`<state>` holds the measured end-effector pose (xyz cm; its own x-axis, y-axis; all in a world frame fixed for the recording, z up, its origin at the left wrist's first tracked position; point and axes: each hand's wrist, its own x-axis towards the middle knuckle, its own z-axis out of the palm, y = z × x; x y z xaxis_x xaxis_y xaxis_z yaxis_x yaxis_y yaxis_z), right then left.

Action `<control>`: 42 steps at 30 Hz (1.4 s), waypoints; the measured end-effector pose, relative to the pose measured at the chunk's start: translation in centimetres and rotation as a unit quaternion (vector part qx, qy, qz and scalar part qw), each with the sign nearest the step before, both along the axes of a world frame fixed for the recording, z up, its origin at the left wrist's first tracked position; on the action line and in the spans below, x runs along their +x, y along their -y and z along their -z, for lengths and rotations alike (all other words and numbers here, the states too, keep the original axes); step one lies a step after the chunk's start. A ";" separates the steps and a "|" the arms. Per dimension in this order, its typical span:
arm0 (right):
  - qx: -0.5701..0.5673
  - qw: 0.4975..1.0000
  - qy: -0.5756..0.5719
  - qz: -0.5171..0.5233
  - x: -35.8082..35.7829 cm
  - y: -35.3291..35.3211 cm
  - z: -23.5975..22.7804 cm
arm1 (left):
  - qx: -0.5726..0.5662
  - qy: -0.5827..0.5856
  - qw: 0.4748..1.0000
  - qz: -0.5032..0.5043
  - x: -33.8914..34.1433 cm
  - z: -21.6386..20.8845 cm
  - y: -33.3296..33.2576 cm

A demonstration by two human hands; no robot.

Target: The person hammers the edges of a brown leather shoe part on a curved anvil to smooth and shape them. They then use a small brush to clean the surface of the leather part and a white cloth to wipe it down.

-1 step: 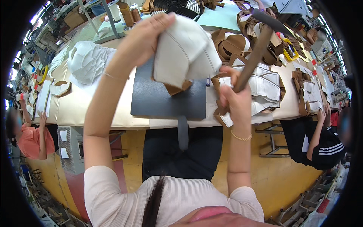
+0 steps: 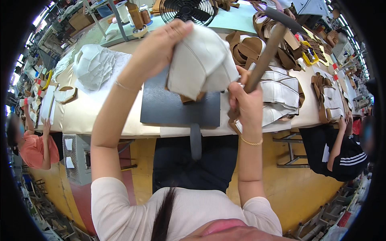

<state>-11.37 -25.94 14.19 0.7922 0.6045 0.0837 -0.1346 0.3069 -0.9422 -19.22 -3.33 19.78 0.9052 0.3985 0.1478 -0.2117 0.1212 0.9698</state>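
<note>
My left hand (image 2: 163, 46) is closed on the upper left edge of a white stitched shoe upper (image 2: 197, 62) with brown parts showing beneath, holding it up above a dark flat slab (image 2: 177, 111). In my right hand (image 2: 247, 96) is a hammer (image 2: 265, 58), its wooden handle slanting up and right to a dark head. The fingertips of that hand are at the right edge of the shoe upper; whether they also pinch it I cannot tell. A grey strap-like piece (image 2: 195, 140) hangs at the slab's front edge.
White and brown uppers (image 2: 279, 90) lie stacked right of the slab. A pile of white pieces (image 2: 94, 66) stands left on the cream-covered table (image 2: 92, 114). A black fan (image 2: 187, 11) and thread spools (image 2: 144, 14) are behind. People (image 2: 36, 146) work at both sides.
The shoe upper and my left hand have shifted slightly right and down. My right hand has moved a little left with the hammer, closer to the upper's edge.
</note>
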 end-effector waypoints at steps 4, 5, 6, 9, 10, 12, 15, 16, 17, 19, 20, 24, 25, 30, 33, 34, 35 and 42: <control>-0.007 0.999 -0.035 0.035 0.2 -2.3 2.6 | 0.034 0.013 0.999 -0.028 -1.0 2.0 -0.8; -0.011 0.999 -0.030 0.042 0.3 -2.0 3.2 | 0.034 0.020 0.998 -0.056 -1.4 2.6 -1.5; -0.016 0.998 -0.025 0.050 0.4 -1.2 3.8 | -0.018 0.013 0.996 -0.089 -1.7 2.7 -3.2; -0.033 0.997 -0.025 0.058 1.8 1.6 5.0 | -0.158 0.084 0.966 -0.187 -3.2 1.6 -8.8; -0.015 0.997 -0.017 0.071 1.9 2.6 4.9 | -0.170 0.088 0.959 -0.209 -3.8 1.7 -10.1; 0.021 0.994 0.004 0.111 3.3 4.8 4.4 | -0.149 0.089 0.964 -0.200 -6.3 2.5 -14.1; 0.110 0.985 0.027 0.128 7.0 8.5 2.2 | -0.109 0.088 0.985 -0.098 -12.1 3.0 -19.9; 0.137 0.978 -0.004 0.157 8.2 9.7 1.2 | -0.100 0.077 0.981 -0.147 -15.1 2.4 -21.3; 0.078 0.964 0.001 0.254 7.7 9.0 -0.9 | -0.091 0.062 0.974 -0.197 -17.7 2.6 -23.0; -0.079 0.893 -0.006 0.443 6.4 8.2 -6.5 | -0.096 0.039 0.957 -0.270 -21.4 4.2 -27.4; -0.027 0.896 0.013 0.443 8.3 10.2 -7.1 | -0.094 0.026 0.945 -0.312 -24.1 5.0 -29.5; 0.114 0.903 0.085 0.407 14.8 19.0 -8.2 | -0.058 -0.050 0.899 -0.430 -31.9 7.6 -35.0; 0.122 0.901 0.089 0.406 15.9 20.8 -8.2 | -0.038 -0.069 0.894 -0.441 -33.9 6.9 -35.8; 0.088 0.891 0.138 0.423 19.2 29.7 -11.6 | 0.002 -0.063 0.876 -0.478 -29.7 3.9 -26.2; 0.073 0.905 0.171 0.384 22.0 32.8 -13.8 | 0.144 -0.107 0.869 -0.461 -27.8 1.0 -23.7; 0.061 0.900 0.186 0.389 23.2 32.7 -14.4 | 0.148 -0.106 0.877 -0.445 -26.0 0.0 -22.5; 0.041 0.890 0.224 0.395 24.2 32.0 -14.9 | 0.152 -0.103 0.884 -0.430 -24.6 -0.7 -22.1; -0.082 0.929 0.229 0.279 17.7 15.5 -10.0 | 0.133 -0.023 0.933 -0.333 -12.7 -3.7 -15.6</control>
<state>6.34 -41.40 24.19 0.8903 0.1443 0.4318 0.4283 0.0565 -0.9019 -31.89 12.23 23.45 0.4779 0.8299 0.2880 -0.1110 -0.2682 0.9570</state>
